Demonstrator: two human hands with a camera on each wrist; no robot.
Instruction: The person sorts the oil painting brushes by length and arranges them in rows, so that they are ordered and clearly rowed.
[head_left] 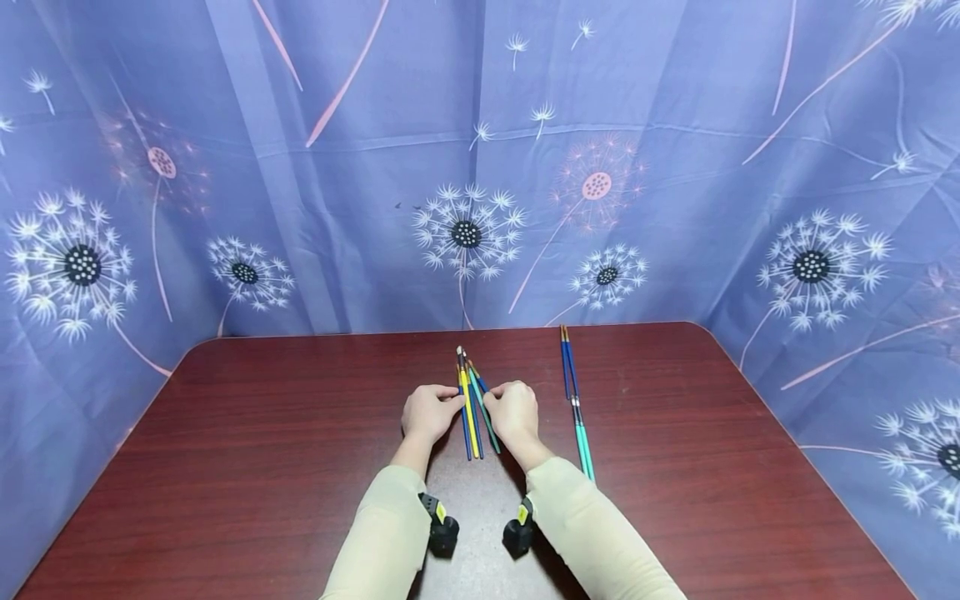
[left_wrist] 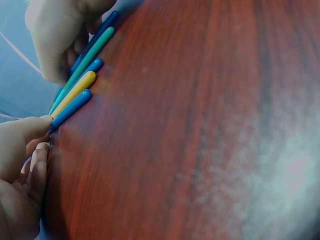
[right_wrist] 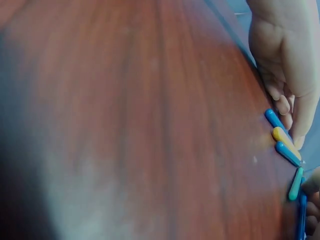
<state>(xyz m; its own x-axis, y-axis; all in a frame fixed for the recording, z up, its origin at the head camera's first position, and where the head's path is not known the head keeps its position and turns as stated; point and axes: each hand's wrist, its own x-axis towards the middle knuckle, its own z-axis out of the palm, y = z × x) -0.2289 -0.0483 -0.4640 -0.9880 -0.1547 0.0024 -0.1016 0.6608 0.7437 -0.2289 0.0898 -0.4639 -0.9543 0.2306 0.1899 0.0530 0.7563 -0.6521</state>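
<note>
Several paintbrushes lie in a narrow fan between the two hands at the middle of the table. My left hand [head_left: 433, 412] is at the fan's left side, thumb and finger pinching at a blue paintbrush [left_wrist: 72, 107] and a yellow paintbrush [head_left: 470, 421]. From the other side, the right hand [head_left: 513, 415] holds its curled fingers at a green paintbrush [head_left: 487, 419] and a dark blue paintbrush [left_wrist: 95, 42], which slant away from the others. Another blue paintbrush [right_wrist: 287, 152] lies between yellow and green. Bristles point to the table's far edge; the fingers hide parts of the handles.
Right of the hands, two blue paintbrushes [head_left: 566, 367] lie near the far edge of the red-brown table [head_left: 285, 467]. Two turquoise paintbrushes [head_left: 583, 446] lie in line below them, closer to the right sleeve. A blue dandelion-print curtain [head_left: 360, 208] hangs behind the table.
</note>
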